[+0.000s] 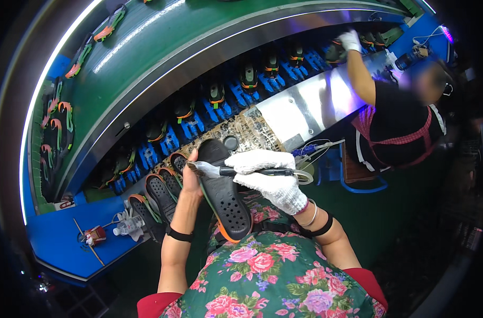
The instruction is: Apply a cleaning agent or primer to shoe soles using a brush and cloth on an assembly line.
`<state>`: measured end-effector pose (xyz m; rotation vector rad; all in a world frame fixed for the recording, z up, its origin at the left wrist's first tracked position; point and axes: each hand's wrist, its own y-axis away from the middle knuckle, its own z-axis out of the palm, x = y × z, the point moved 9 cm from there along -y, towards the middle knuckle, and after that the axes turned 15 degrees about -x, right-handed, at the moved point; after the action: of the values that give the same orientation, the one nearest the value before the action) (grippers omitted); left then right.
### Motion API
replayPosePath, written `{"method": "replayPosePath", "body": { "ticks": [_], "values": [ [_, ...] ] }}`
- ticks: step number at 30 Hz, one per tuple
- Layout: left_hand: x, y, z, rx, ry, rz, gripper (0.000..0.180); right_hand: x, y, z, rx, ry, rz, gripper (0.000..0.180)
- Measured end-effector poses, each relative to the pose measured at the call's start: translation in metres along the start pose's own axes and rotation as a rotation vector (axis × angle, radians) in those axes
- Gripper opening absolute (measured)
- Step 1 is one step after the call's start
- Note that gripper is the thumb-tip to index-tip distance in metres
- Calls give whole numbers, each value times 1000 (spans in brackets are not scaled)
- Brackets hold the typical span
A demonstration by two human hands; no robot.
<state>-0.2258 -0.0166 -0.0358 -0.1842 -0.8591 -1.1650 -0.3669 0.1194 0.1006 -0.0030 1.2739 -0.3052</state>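
Observation:
My bare left hand [191,179] grips a black shoe sole [234,211] by its left edge, thumb up along the side. The sole is tilted in front of my apron, with round holes in its lower part and an orange rim at that end. In a white knitted glove, my right hand [273,177] is closed around a brush [212,170] with a black handle. Its bristles lie against or just over the sole's left edge by my left thumb; contact is hard to tell. A small round black pot [231,142] stands beyond the sole.
More perforated soles [159,192] lean in a row at left. Behind runs a line of shoes on blue holders [190,127], below a green conveyor [162,42]. A bottle [125,228] lies on the blue table [55,233]. At right, a co-worker's gloved hand [350,41] reaches to that line.

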Motion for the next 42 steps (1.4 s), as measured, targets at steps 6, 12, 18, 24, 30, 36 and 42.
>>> {"method": "replayPosePath", "body": {
  "ticks": [6, 12, 18, 24, 30, 36, 42],
  "values": [
    [-72, 41, 69, -550, 454, -249, 121, 46, 20, -15, 160, -332, 258, 25],
    [-60, 32, 78, -283, 562, -190, 115, 4, 12, -5, 75, 14, 48, 22],
    [-39, 20, 85, -204, 604, -8, 105, -52, -5, 9, 7, 796, -410, 26],
    [-55, 18, 78, -84, 258, 12, 106, -55, -8, 34, 10, 1128, -427, 30],
    [-39, 7, 82, -120, 245, 16, 111, -48, -4, 26, -99, 837, -397, 28],
    [-27, 0, 94, -170, 142, 36, 110, -53, -11, 44, -70, 1111, -400, 20],
    [-24, 0, 94, -889, 493, 283, 104, -13, -5, 2, 122, 558, 71, 20]
  ]
}}
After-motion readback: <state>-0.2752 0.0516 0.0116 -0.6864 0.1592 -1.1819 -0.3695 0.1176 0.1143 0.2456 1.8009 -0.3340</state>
